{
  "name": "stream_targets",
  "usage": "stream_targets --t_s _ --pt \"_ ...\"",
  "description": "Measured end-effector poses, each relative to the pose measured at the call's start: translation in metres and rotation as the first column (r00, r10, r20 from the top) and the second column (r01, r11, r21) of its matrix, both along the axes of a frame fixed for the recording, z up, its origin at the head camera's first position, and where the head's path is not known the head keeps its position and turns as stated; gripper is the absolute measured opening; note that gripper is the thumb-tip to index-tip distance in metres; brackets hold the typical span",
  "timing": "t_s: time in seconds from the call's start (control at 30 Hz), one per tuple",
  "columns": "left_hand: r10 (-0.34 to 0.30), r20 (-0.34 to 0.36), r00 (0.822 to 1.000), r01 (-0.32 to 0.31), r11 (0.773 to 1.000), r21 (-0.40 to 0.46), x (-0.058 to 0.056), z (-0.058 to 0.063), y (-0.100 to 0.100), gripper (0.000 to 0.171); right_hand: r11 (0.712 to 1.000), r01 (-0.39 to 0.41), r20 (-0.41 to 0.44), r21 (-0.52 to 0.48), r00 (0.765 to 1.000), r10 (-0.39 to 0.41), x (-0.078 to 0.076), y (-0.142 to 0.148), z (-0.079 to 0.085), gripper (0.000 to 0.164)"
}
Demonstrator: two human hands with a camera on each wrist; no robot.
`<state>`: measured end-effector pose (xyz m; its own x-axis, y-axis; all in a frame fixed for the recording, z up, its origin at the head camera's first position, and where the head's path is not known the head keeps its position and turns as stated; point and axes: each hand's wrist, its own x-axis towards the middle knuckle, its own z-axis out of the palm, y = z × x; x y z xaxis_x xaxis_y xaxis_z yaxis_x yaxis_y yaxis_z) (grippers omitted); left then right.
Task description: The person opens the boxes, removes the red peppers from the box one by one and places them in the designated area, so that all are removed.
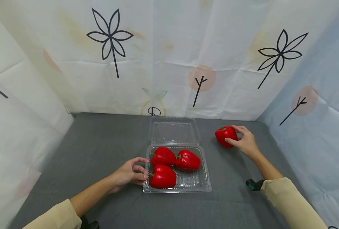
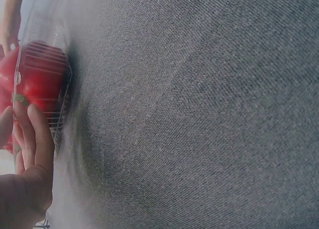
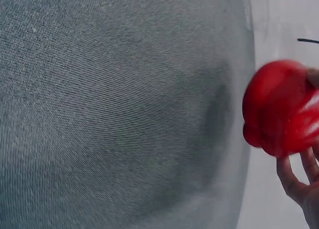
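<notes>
A red bell pepper point(image 1: 226, 136) with a green stem is gripped by my right hand point(image 1: 246, 142), to the right of the clear plastic container. In the right wrist view the bell pepper point(image 3: 279, 109) hangs above the cloth, its shadow apart from it. My left hand point(image 1: 132, 173) holds the left rim of the clamshell container point(image 1: 192, 190), thumb above and fingers along the outside wall in the left wrist view. Inside the container lie three more red bell peppers: one at back left point(image 1: 163, 156), one at right point(image 1: 188, 161), one at front left point(image 1: 163, 176).
The container's hinged lid point(image 1: 173, 130) lies folded back behind its base. Grey cloth point(image 1: 106, 133) covers the table. White patterned fabric point(image 1: 169, 47) stands along the back and sides. A black wrist device point(image 1: 254, 184) is on my right wrist.
</notes>
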<state>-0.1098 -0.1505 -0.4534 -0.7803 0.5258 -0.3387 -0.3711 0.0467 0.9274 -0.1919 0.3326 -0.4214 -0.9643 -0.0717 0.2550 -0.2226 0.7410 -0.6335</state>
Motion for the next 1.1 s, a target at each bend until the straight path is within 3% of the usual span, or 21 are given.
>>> stream_targets --t_s 0.2,0.37,0.57,1.1 --pt "0.000 -0.003 1.000 0.000 1.000 0.003 0.000 -0.001 0.000 0.063 0.989 0.148 -0.029 0.029 0.989 -0.147 -0.005 0.002 -0.010 0.063" --pt "-0.003 -0.006 1.000 0.003 1.000 0.006 -0.001 -0.001 0.000 0.064 0.977 0.215 -0.013 0.010 0.977 -0.215 -0.008 0.007 -0.017 0.062" --pt "0.000 0.000 1.000 0.000 1.000 0.013 0.001 0.000 0.000 0.063 0.978 0.186 0.013 0.095 0.982 -0.188 -0.007 0.013 -0.025 0.063" --pt "0.002 0.002 1.000 -0.002 1.000 0.012 0.001 -0.001 -0.001 0.062 0.974 0.175 -0.024 0.141 0.985 -0.173 -0.004 0.003 -0.025 0.069"
